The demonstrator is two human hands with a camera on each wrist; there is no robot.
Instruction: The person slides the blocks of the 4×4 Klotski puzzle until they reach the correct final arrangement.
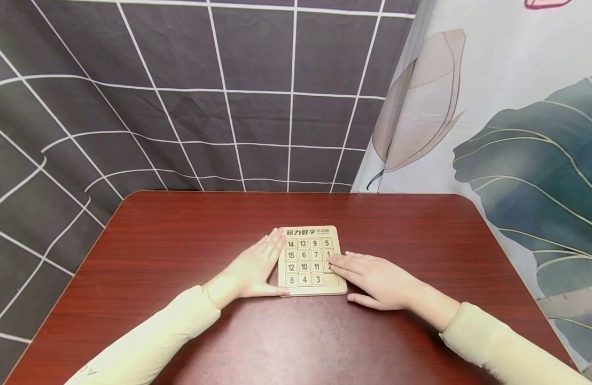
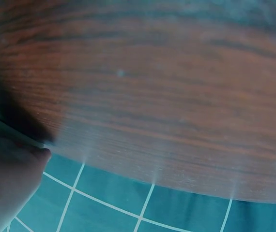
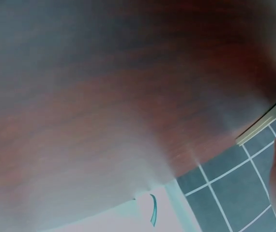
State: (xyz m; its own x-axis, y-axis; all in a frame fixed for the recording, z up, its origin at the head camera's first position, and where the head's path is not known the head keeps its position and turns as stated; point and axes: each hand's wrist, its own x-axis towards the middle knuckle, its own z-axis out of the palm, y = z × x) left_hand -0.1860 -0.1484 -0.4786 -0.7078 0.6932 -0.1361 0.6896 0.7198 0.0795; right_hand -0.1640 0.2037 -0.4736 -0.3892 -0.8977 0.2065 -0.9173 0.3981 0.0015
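Observation:
A pale wooden number slide puzzle [image 1: 320,291] lies flat on the table, its numbered tiles set in rows under a line of dark printed characters. Along its left edge rests my left hand [image 1: 252,270], fingers extended and thumb out at the lower left corner. From the right side my right hand [image 1: 380,280] reaches in with straight fingers, the tips touching the tile marked 2 [image 1: 329,267] and partly covering it. Below that tile, the bottom right slot has no tile. The right wrist view catches the puzzle's side edge [image 3: 261,126] beside the fingers.
The reddish-brown wooden table [image 1: 190,214] has rounded far corners. Behind it hangs a dark cloth with a white grid [image 1: 257,48]. To the right is a pale curtain with large leaf prints [image 1: 507,32].

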